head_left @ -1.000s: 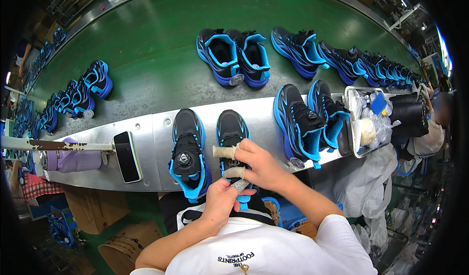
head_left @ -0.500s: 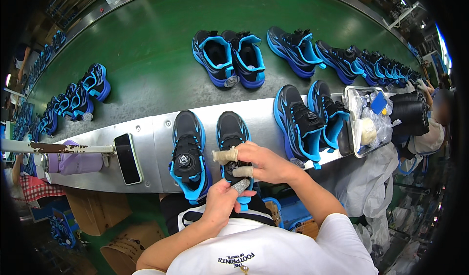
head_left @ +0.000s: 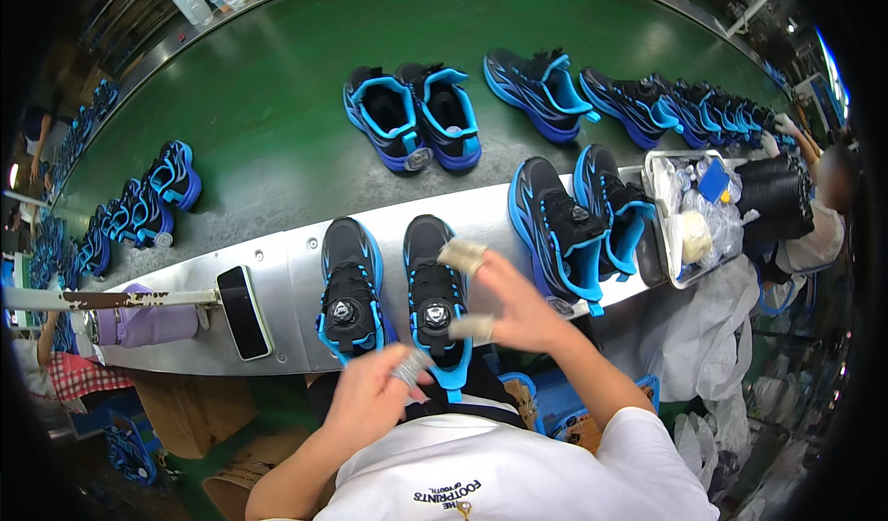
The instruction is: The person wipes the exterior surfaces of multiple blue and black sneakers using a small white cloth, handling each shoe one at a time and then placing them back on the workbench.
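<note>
Hands that met over the right shoe moments ago have parted, the left hand shifting toward the left shoe, while footwear on the green table sits farther left. Both black-and-blue shoes stand upright and slightly apart on a steel counter, toes away and heels toward the worker, probably so each dial faces up within reach. Thumb and finger of the right hand, wrapped in pale cloth, are spread wide and grip nothing, the thumb beside the right shoe's dial. Fingers of the left hand curl loosely by the left shoe's heel; whether they touch it cannot be told. Those wraps perhaps spare the skin. Heels lie at the counter's near edge, close to the worker's body, leaving little room there. Bare steel opens leftward to a phone and a purple bottle; rightward, a second pair and a packed tray close the space. Beyond, the table offers broad room behind a standing pair, with shoe rows at either side.
</note>
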`<state>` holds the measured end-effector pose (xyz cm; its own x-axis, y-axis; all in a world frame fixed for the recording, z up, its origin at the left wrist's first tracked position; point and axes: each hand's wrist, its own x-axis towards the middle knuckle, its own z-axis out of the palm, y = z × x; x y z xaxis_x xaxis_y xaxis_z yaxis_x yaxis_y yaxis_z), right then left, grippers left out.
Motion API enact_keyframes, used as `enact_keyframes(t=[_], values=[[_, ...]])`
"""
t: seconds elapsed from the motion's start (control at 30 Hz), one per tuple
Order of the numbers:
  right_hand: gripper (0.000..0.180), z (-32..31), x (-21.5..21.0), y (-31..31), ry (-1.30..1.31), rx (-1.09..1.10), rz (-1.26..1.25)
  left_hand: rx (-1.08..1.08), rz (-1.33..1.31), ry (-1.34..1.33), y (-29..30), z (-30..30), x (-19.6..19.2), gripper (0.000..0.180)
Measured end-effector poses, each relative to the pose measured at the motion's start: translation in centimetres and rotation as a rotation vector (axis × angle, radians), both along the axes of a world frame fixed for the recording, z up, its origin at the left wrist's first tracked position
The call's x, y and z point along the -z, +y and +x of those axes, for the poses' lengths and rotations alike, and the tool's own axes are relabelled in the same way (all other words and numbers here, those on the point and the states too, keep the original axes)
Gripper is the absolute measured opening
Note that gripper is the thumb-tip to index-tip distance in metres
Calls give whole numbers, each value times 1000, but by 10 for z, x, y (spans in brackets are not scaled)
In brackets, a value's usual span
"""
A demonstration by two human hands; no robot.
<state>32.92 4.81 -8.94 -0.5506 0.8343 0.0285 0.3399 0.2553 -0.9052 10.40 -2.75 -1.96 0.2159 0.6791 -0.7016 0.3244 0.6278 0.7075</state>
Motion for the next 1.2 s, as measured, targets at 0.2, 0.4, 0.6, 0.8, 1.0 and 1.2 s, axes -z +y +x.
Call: enact_keyframes(t=[0.2,0.4,0.6,0.8,1.0,1.2], values=[[83,0,31,-23,-6,86,134,509,735,661,54,57,30,31],[84,24,32,-4,-5,63,63,724,384,652,100,84,21,38],[88,35,41,13,-3,44,51,849,509,689,111,92,33,35],[86,38,63,25,6,57,79,883,640,585,127,95,47,34],[85,26,60,26,12,49,47,756,805,471,113,66,56,30],[81,22,49,29,212,-52,-258,410,858,218,87,24,59,45]])
